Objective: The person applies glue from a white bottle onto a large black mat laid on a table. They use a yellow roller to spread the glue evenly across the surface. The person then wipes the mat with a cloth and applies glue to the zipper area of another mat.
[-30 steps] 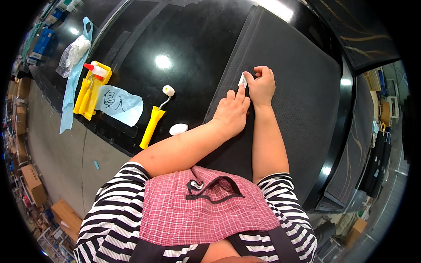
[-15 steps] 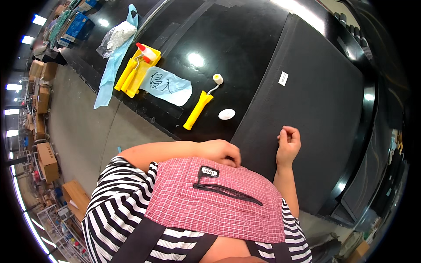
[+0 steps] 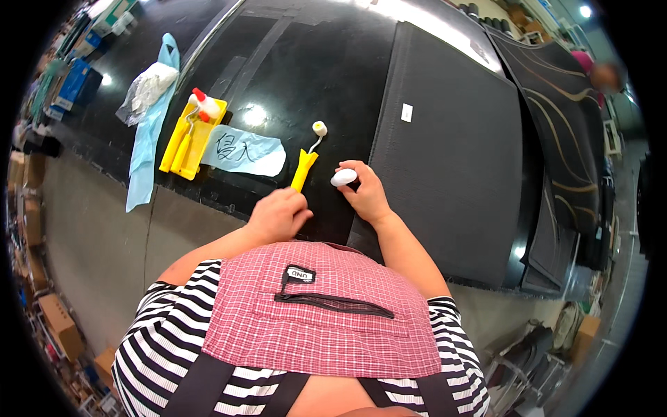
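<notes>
A small paint roller with a yellow handle and white head lies on the black table. My left hand has its fingers curled over the lower end of that handle, hiding it. To the right, thumb and fingers of my right hand close around the sides of a white round object. Its smooth oval top shows, but its kind is not clear. Beside my right hand lies a large dark grey mat with a small white label.
A yellow paint tray holds another roller and a red-capped white bottle. Light-blue sheets lie around it, one with crumpled clear plastic. At far right hangs a dark mat with curved tan lines, near a blurred person.
My left hand has moved out from the apron to the roller's handle. My right hand has come left off the mat and taken hold of the white round object. The view has shifted.
</notes>
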`<action>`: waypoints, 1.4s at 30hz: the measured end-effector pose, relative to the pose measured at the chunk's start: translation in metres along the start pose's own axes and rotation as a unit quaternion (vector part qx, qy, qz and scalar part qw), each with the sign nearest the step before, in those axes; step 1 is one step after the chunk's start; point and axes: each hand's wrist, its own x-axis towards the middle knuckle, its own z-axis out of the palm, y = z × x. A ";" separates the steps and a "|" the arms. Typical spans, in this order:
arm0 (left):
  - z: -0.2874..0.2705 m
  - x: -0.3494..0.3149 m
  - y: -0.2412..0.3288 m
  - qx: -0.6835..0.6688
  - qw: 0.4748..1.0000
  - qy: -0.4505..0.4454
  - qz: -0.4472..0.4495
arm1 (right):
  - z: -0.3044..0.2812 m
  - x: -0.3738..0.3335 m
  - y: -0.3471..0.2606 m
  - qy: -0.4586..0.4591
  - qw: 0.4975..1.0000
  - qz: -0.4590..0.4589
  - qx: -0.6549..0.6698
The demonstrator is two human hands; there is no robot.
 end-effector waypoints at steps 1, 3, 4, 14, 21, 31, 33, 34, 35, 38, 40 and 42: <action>-0.008 0.003 0.003 0.050 0.999 0.008 -0.017 | 0.003 -0.001 0.000 0.002 1.000 0.008 0.000; -0.008 0.011 0.001 0.108 0.993 -0.003 -0.047 | 0.004 -0.003 -0.002 0.006 1.000 0.024 0.001; -0.007 0.011 -0.001 0.102 0.992 -0.024 -0.067 | 0.005 -0.003 -0.005 0.003 0.999 0.036 0.001; -0.007 0.011 -0.021 -0.102 0.991 0.006 -0.089 | -0.005 -0.027 -0.015 0.158 0.985 -0.044 -0.054; -0.036 0.053 0.048 -0.162 0.980 -0.001 0.113 | -0.045 -0.026 -0.102 0.089 0.907 0.120 0.394; 0.060 0.086 0.034 -0.178 0.872 -0.272 0.365 | -0.082 -0.024 -0.017 0.215 0.943 0.225 0.115; 0.073 0.091 0.025 -0.187 0.868 -0.284 0.363 | -0.087 -0.009 -0.013 0.204 0.944 0.248 0.074; 0.079 0.094 0.019 -0.182 0.861 -0.280 0.383 | -0.088 0.002 -0.013 0.196 0.943 0.262 0.060; 0.085 0.097 0.014 -0.178 0.855 -0.276 0.402 | -0.090 0.011 -0.011 0.188 0.942 0.276 0.046; 0.088 0.100 0.008 -0.191 0.850 -0.280 0.402 | -0.086 0.029 0.016 0.221 0.954 0.203 -0.012; 0.088 0.102 0.007 -0.197 0.849 -0.280 0.402 | -0.087 0.036 0.020 0.211 0.956 0.200 -0.038; 0.088 0.102 0.006 -0.201 0.848 -0.285 0.398 | -0.089 0.042 0.016 0.199 0.957 0.195 -0.076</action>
